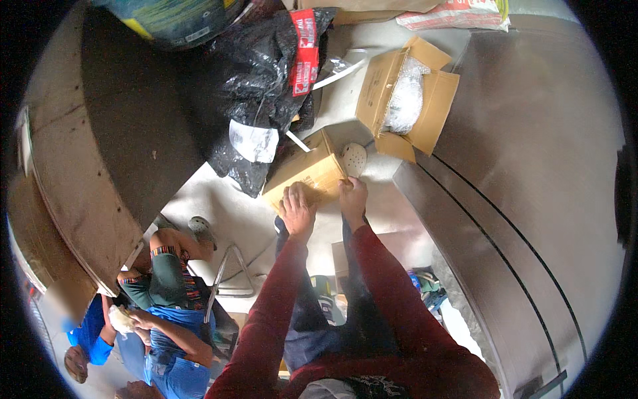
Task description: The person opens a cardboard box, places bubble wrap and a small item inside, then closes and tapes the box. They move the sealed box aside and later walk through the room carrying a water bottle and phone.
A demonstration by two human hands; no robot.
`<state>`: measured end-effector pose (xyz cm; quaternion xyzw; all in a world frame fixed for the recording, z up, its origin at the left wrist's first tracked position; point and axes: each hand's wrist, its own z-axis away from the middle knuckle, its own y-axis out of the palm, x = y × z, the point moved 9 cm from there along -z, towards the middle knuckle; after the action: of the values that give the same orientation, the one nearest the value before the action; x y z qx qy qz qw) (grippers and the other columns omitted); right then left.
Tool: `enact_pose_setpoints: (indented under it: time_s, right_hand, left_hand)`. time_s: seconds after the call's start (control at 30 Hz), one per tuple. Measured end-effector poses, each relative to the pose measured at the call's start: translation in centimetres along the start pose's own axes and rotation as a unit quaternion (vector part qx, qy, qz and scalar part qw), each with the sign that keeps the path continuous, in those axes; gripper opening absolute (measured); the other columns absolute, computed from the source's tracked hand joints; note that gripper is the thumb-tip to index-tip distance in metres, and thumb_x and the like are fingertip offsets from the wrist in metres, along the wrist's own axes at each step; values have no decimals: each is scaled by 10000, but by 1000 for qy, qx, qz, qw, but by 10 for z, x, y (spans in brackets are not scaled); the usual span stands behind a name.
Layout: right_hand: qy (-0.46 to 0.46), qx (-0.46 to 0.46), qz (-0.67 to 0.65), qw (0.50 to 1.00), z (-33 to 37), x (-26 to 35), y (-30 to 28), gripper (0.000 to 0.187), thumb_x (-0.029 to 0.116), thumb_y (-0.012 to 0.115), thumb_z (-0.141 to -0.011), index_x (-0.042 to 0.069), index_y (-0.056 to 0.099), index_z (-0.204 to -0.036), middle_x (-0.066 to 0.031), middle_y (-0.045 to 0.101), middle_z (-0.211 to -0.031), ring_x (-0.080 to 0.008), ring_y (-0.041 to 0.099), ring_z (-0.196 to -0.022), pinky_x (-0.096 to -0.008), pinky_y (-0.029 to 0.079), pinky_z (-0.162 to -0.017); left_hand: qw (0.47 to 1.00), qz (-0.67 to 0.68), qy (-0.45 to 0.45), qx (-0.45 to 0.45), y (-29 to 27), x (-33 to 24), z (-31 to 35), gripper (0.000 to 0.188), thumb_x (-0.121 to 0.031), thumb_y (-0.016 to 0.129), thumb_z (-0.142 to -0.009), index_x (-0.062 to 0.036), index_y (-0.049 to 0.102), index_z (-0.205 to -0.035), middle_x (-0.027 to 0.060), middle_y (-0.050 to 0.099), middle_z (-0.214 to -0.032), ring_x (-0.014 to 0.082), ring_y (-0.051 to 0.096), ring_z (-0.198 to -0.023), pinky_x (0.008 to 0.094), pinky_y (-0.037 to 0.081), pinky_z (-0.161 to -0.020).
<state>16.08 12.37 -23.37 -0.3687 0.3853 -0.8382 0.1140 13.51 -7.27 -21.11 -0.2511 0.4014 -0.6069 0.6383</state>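
Box point(307, 174) is lying under our loosely spread left hand point(297, 213). We are clasping its corner with our right hand point(353, 201), apparently for steadiness.

Diffuse light is brightening the floor point(379, 207), while the dark board point(143, 113) at upper left is lying in shadow. Highlights are glinting along the black plastic bag point(232, 73), and a dull sheen is spreading over the panel point(531, 166) at right. The fisheye is bending straight edges, black corners are showing grain, and blur is smudging a patch lower left.
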Motion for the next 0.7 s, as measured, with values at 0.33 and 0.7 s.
enact_pose_setpoints:
  time_s: [0.33, 0.7]
  right_hand:
    - [-81, -11, -34, 996, -7, 13, -10, 401, 239, 746, -745, 13, 564, -1022, -186, 566, -978, -374, 508, -970, -469, 405, -850]
    - [62, 85, -12, 994, -18, 27, -12, 342, 117, 779, -674, 49, 597, -956, -158, 574, -1011, -343, 541, -993, -439, 422, -871]
  left_hand:
    - [996, 28, 0, -88, -10, -13, -2, 765, -420, 681, -785, -117, 364, -1413, 141, 433, -1358, 335, 379, -1279, 527, 269, -1056]
    - [917, -75, 379, 99, -23, -113, -97, 452, -258, 616, -819, -58, 555, -1219, 162, 481, -1321, 355, 417, -1271, 479, 370, -1032]
